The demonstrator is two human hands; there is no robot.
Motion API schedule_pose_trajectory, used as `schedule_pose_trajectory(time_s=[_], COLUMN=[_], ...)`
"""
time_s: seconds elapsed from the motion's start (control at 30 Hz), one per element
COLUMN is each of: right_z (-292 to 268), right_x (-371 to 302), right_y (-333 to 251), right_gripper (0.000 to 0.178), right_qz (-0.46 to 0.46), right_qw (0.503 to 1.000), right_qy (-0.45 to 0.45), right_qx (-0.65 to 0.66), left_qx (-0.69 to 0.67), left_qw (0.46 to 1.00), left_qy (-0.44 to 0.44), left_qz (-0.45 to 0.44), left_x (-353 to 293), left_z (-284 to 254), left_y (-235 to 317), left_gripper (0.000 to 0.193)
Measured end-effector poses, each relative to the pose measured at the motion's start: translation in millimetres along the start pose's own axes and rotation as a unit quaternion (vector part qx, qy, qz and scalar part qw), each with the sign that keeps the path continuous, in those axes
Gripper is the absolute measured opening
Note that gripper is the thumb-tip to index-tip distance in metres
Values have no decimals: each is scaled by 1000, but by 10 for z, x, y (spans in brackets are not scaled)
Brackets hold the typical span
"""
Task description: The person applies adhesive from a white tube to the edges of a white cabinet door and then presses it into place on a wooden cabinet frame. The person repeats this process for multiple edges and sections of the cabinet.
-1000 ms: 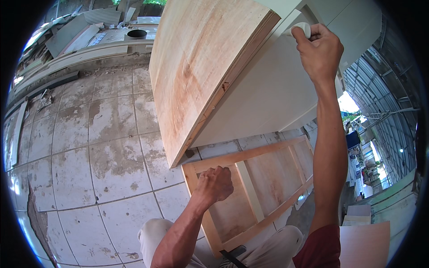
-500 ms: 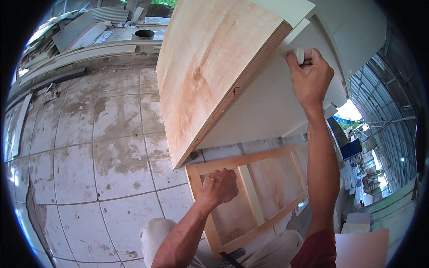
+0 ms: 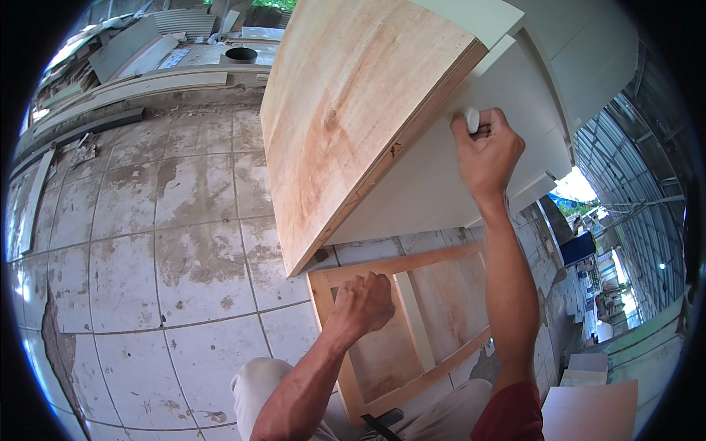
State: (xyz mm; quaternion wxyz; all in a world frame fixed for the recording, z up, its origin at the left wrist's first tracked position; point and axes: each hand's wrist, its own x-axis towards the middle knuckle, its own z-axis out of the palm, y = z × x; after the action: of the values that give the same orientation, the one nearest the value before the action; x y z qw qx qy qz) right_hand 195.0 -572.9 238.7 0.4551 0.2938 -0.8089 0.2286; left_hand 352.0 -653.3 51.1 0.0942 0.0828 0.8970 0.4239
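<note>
My right hand point(image 3: 489, 151) is raised against the white inner face point(image 3: 412, 191) of a large plywood cabinet. Pinched between its thumb and fingers is a small white pad point(image 3: 472, 120), rounded at the edge; its exact kind does not show. The bare plywood panel point(image 3: 346, 117) of the cabinet leans out toward the left, its layered edge facing me. My left hand point(image 3: 360, 305) is closed in a fist above a wooden frame with a plywood back point(image 3: 445, 301), near its left end. Whatever the fist may hold is hidden.
Worn white floor tiles point(image 3: 198, 272) spread to the left. Boards and sheets point(image 3: 132, 48) are piled at the back left, near a dark round pipe point(image 3: 241, 56). Flat panels point(image 3: 592, 411) lie at the lower right. My knees point(image 3: 261, 378) flank the wooden frame's near end.
My right hand has moved down and to the left along the white face, still pinching the white pad. My left hand stays nearly in place.
</note>
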Motion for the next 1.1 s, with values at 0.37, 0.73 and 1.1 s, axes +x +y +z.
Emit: schedule_pose_trajectory(time_s=[0.37,0.73,1.1], right_z=[300,632,703], right_x=[-569,-1203,-1414], right_y=[100,137,265], right_gripper=[23,23,24], right_qz=[40,49,41], right_qw=[999,997,997], right_qy=[-12,5,48], right_qx=[28,54,48], left_qx=[-57,-127,-141], left_qw=[946,889,874], left_qy=[318,432,451], left_qz=[-36,80,114], left_x=[-2,-78,6], left_z=[-90,-46,72], left_y=[101,207,248], left_gripper=[7,7,9])
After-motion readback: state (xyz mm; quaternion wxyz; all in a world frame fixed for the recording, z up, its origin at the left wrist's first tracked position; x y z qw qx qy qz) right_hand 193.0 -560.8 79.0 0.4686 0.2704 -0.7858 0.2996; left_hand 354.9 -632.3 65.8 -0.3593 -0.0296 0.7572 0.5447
